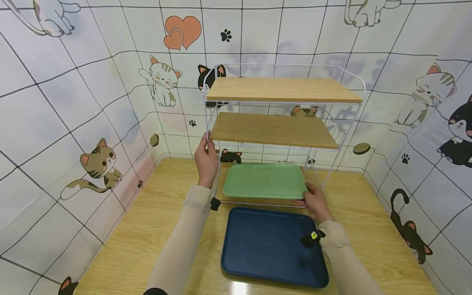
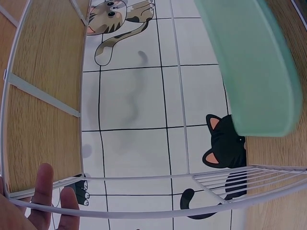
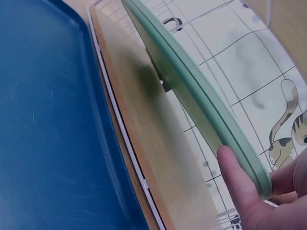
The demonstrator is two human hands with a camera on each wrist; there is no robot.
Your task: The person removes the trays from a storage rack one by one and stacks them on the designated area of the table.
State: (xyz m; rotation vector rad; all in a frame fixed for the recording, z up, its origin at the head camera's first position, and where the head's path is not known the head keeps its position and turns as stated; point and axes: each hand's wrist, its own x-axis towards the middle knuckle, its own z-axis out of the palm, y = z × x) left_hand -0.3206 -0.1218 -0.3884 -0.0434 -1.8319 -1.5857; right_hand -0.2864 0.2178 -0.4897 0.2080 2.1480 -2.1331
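A light green tray (image 1: 264, 181) is held inside the lowest level of a white wire rack with wooden shelves (image 1: 273, 130). My right hand (image 1: 316, 203) pinches the tray by its front right corner. In the right wrist view, a gap shows between the green tray (image 3: 192, 91) and the wooden bottom board (image 3: 139, 105). My left hand (image 1: 206, 160) grips the rack's left front post at the middle shelf. Fingers (image 2: 44, 191) of that hand reach past the white wire in the left wrist view.
A dark blue tray (image 1: 273, 246) lies flat on the wooden table (image 1: 136, 246) in front of the rack, partly under my right wrist. The top shelf (image 1: 282, 89) has a raised wire rail. Cat-patterned walls (image 1: 99, 102) enclose the table at the back and sides.
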